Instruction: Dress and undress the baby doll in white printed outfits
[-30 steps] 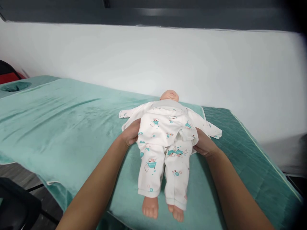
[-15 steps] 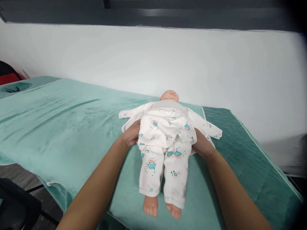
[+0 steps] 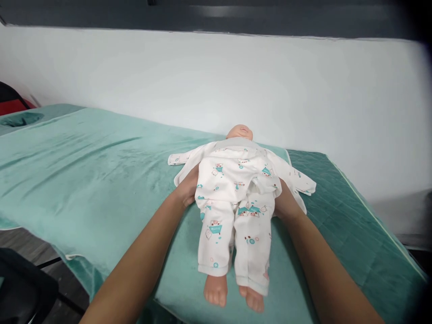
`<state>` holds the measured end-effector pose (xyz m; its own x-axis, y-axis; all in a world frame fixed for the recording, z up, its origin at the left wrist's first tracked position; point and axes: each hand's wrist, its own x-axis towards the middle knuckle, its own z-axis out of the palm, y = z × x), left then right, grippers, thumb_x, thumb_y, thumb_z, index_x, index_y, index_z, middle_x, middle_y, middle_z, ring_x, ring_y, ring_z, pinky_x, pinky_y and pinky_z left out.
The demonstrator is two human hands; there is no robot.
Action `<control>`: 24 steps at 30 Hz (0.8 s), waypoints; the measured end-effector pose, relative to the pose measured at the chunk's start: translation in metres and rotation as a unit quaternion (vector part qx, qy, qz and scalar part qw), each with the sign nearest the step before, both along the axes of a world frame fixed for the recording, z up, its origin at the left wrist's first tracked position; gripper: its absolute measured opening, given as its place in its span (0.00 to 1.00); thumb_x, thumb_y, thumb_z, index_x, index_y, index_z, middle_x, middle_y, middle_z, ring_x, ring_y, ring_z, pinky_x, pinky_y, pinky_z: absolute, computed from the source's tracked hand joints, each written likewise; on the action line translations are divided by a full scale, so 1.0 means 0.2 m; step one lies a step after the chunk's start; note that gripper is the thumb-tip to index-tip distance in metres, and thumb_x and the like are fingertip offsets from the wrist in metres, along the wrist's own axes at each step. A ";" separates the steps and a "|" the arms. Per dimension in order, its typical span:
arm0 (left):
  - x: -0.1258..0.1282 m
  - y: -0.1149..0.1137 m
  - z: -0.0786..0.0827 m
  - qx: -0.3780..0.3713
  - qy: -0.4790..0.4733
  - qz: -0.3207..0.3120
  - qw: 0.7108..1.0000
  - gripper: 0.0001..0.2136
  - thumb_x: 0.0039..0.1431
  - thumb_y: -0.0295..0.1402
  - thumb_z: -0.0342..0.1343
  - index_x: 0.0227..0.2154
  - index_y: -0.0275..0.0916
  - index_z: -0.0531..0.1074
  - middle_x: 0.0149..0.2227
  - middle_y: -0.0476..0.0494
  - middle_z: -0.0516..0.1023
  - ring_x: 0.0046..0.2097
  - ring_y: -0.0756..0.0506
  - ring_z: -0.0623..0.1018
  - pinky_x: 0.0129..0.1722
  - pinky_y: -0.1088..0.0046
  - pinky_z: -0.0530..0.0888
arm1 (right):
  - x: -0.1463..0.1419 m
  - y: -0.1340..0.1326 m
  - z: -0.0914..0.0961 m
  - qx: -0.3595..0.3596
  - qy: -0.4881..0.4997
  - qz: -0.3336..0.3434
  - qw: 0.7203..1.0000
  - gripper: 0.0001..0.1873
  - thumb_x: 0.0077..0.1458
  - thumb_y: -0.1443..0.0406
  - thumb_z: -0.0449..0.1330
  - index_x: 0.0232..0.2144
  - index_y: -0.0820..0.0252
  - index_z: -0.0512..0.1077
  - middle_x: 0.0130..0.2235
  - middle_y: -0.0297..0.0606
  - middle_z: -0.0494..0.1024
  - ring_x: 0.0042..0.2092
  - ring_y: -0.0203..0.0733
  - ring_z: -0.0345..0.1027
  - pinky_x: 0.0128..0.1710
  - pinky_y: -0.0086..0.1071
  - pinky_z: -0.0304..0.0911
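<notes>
A baby doll [image 3: 240, 132] lies on its back on a teal blanket [image 3: 101, 166], head toward the wall, bare feet toward me. It wears white printed trousers [image 3: 232, 225], and a white printed jacket [image 3: 297, 180] lies spread open under it. My left hand [image 3: 186, 189] grips the doll's left flank at the waist. My right hand [image 3: 285, 200] grips the other flank. The fingers of both hands are tucked under the cloth and the doll's body.
The blanket covers a padded table [image 3: 354, 216] set against a white wall [image 3: 236, 81]. The table's near edge runs under the doll's feet. A dark chair [image 3: 20, 288] stands on the floor at the lower left. Something red [image 3: 10, 108] shows at the far left.
The trousers' waistband has risen on the doll's torso, now covering the grey chest almost to the neck. Both hands have slid a little toward the doll's head.
</notes>
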<state>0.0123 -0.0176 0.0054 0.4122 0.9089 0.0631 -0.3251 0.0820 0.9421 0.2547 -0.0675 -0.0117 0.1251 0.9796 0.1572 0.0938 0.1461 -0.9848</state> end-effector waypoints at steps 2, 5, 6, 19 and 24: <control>0.00 0.02 -0.02 -0.002 0.001 -0.004 1.000 0.26 0.40 0.32 0.71 0.46 0.37 0.77 0.43 0.39 0.82 0.52 0.34 0.77 0.53 0.60 0.72 | -0.01 0.00 -0.01 -0.023 0.060 0.017 0.998 0.14 0.45 0.60 0.68 0.38 0.53 0.79 0.48 0.40 0.81 0.53 0.55 0.72 0.52 0.44 0.68; 0.01 0.04 -0.06 -0.007 0.013 -0.006 1.000 0.27 0.42 0.32 0.70 0.49 0.36 0.75 0.43 0.37 0.82 0.50 0.35 0.77 0.53 0.59 0.72 | -0.01 0.01 -0.01 -0.057 0.098 0.016 0.993 0.14 0.44 0.61 0.68 0.37 0.52 0.79 0.47 0.40 0.82 0.49 0.54 0.74 0.48 0.43 0.70; 0.01 0.05 -0.06 -0.010 0.017 -0.004 1.000 0.27 0.42 0.32 0.70 0.49 0.36 0.75 0.43 0.37 0.82 0.50 0.35 0.78 0.52 0.59 0.72 | 0.00 0.01 -0.02 -0.064 0.098 0.014 0.993 0.14 0.43 0.61 0.68 0.37 0.52 0.79 0.46 0.39 0.82 0.48 0.54 0.75 0.47 0.44 0.71; 0.02 0.09 -0.06 -0.105 0.065 -0.054 0.991 0.19 0.44 0.33 0.69 0.42 0.36 0.78 0.36 0.40 0.83 0.45 0.36 0.79 0.46 0.60 0.75 | 0.03 0.03 -0.03 -0.111 0.147 0.069 0.980 0.16 0.42 0.63 0.69 0.37 0.51 0.78 0.41 0.39 0.84 0.49 0.55 0.75 0.45 0.45 0.73; 0.04 0.09 -0.05 -0.084 0.047 -0.024 0.995 0.20 0.43 0.34 0.69 0.42 0.34 0.78 0.35 0.38 0.83 0.45 0.36 0.79 0.47 0.60 0.74 | 0.02 0.02 -0.01 -0.103 0.143 0.067 0.982 0.17 0.41 0.62 0.69 0.38 0.51 0.78 0.41 0.39 0.84 0.49 0.55 0.75 0.45 0.46 0.73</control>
